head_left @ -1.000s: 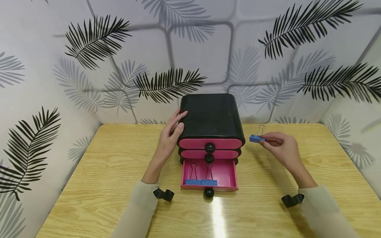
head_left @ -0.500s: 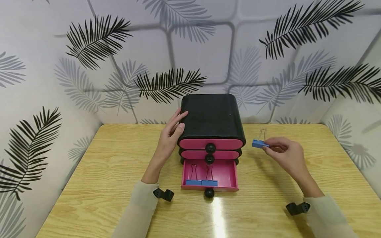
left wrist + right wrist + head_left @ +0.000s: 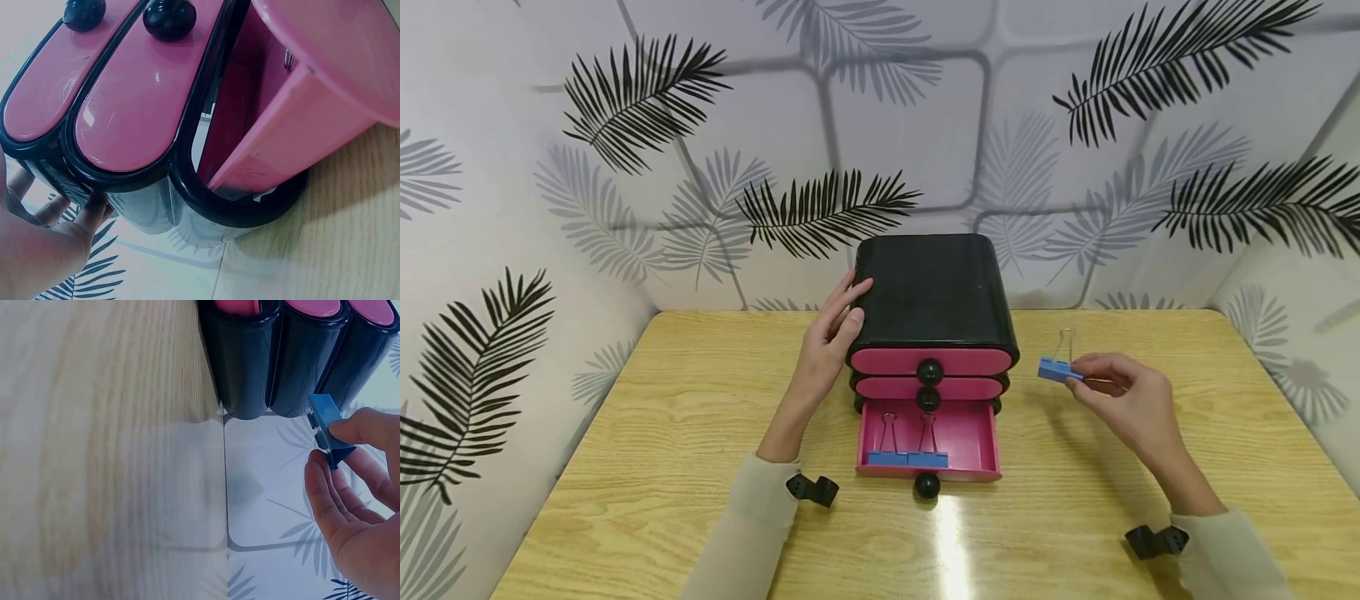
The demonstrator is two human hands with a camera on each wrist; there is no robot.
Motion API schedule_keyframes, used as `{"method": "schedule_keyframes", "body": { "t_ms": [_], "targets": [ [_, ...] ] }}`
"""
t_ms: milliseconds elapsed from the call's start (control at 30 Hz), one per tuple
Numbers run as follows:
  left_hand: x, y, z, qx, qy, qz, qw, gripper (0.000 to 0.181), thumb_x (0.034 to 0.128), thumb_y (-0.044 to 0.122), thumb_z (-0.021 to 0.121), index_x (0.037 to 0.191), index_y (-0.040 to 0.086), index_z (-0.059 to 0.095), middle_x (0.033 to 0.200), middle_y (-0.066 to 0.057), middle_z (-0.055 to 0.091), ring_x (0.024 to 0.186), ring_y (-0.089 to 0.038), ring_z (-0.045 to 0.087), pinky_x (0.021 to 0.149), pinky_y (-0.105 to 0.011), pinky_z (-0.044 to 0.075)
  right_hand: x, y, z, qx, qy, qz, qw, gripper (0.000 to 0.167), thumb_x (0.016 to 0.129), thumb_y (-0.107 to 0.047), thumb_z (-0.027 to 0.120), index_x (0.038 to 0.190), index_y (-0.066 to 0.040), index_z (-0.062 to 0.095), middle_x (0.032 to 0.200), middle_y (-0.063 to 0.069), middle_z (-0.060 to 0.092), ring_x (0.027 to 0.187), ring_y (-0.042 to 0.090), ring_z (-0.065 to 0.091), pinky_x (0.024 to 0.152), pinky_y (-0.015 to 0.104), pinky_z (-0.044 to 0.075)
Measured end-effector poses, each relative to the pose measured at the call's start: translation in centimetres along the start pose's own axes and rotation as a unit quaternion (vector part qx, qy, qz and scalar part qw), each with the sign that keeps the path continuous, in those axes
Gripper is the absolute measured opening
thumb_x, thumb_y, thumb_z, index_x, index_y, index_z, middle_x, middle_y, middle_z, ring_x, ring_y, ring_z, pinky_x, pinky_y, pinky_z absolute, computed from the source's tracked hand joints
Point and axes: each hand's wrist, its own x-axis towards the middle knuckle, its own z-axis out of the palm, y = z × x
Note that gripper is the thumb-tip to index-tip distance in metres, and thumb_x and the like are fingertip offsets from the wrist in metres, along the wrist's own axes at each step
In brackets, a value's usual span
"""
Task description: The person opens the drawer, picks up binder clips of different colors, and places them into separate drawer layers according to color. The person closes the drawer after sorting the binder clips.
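Note:
My right hand (image 3: 1131, 400) pinches a blue binder clip (image 3: 1057, 369) by one end, in the air right of the black and pink drawer cabinet (image 3: 932, 292). The clip's wire handles point up. In the right wrist view the blue binder clip (image 3: 328, 425) sits between thumb and fingers. My left hand (image 3: 823, 354) rests against the cabinet's left side, fingers extended along its upper edge. At the bottom, a pink drawer (image 3: 981, 442) is pulled out. Inside, two blue binder clips (image 3: 907, 459) stand side by side at the front, handles up.
The cabinet's upper two drawers (image 3: 887, 388) are pushed in, each with a round black knob (image 3: 929, 372). It stands on a wooden table (image 3: 685, 433), near the back edge. Behind rises a pale wall covering (image 3: 910, 133) with leaf prints.
My right hand has moved right and a little toward me, carrying the binder clip further from the cabinet. The left hand and the pulled-out drawer have stayed put.

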Motion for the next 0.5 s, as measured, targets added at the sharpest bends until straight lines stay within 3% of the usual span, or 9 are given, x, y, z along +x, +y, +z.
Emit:
{"method": "schedule_keyframes", "body": {
  "t_ms": [100, 233, 500],
  "targets": [
    [-0.2, 1.1, 0.1, 0.000, 0.003, -0.004, 1.0000, 0.048, 0.1047, 0.010, 0.046, 0.149, -0.006, 0.047, 0.166, -0.023, 0.025, 0.151, -0.033, 0.030, 0.117, -0.054, 0.032, -0.4, -0.1, 0.0, -0.005, -0.005, -0.003, 1.0000, 0.012, 0.085, 0.006, 0.079, 0.096, 0.005, 0.074, 0.107, 0.012, 0.073, 0.090, -0.004, 0.069, 0.078, 0.015, 0.055],
    [-0.3, 1.3, 0.1, -0.002, 0.006, -0.003, 1.0000, 0.048, 0.1047, 0.011, 0.046, 0.150, -0.005, 0.048, 0.166, -0.022, 0.025, 0.149, -0.032, 0.035, 0.116, -0.055, 0.033, -0.8, -0.2, 0.0, -0.015, -0.009, -0.010, 0.9998, 0.012, 0.084, 0.006, 0.080, 0.094, 0.004, 0.075, 0.106, 0.013, 0.072, 0.088, -0.005, 0.069, 0.076, 0.015, 0.055],
    [-0.4, 1.5, 0.2, 0.000, 0.003, -0.001, 1.0000, 0.047, 0.1050, 0.009, 0.046, 0.150, -0.005, 0.048, 0.166, -0.023, 0.025, 0.151, -0.035, 0.031, 0.117, -0.055, 0.032, -1.6, -0.4, -0.1, -0.024, -0.016, -0.016, 0.9995, 0.013, 0.082, 0.008, 0.080, 0.094, 0.004, 0.075, 0.104, 0.013, 0.072, 0.086, -0.005, 0.069, 0.074, 0.015, 0.055]
  ]
}}
